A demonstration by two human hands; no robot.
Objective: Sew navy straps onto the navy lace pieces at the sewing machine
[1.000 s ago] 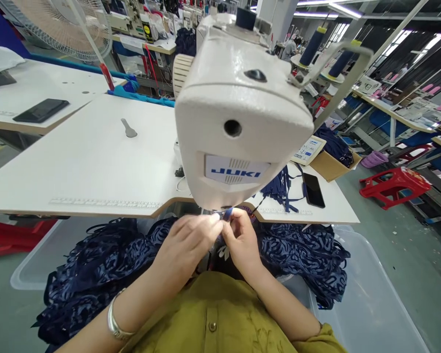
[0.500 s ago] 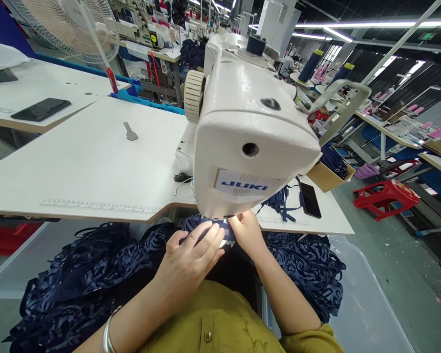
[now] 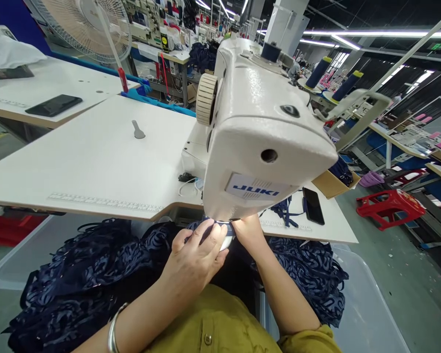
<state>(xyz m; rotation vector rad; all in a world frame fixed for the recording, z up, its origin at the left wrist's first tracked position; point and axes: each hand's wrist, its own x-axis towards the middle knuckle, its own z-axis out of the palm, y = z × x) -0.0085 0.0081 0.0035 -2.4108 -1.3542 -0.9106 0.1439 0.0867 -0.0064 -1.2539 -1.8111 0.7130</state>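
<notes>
A white JUKI sewing machine (image 3: pixel 268 139) stands over my hands, its head hiding the needle area. Navy fabric (image 3: pixel 226 229) lies under the head, at the table's front edge. My left hand (image 3: pixel 196 255) holds it from the left, fingers laid together over the cloth. On the other side, my right hand (image 3: pixel 248 233) grips the fabric's right end, with its fingertips tucked out of sight beneath the head. A pale rounded machine part (image 3: pixel 226 242) shows just below the cloth. Patterned navy garments (image 3: pixel 91 274) hang and pile to the left of my lap.
More patterned garments (image 3: pixel 308 274) lie at the right in a clear plastic bin (image 3: pixel 371 294). Navy straps (image 3: pixel 284 211) and a phone (image 3: pixel 313 206) rest on the white table (image 3: pixel 106 162). A red stool (image 3: pixel 389 206) stands on the floor, and a fan (image 3: pixel 91 29) behind left.
The view has shifted, so the machine sits further right in the picture. My right fingertips are tucked further under the head, and less of the navy fabric shows between my hands.
</notes>
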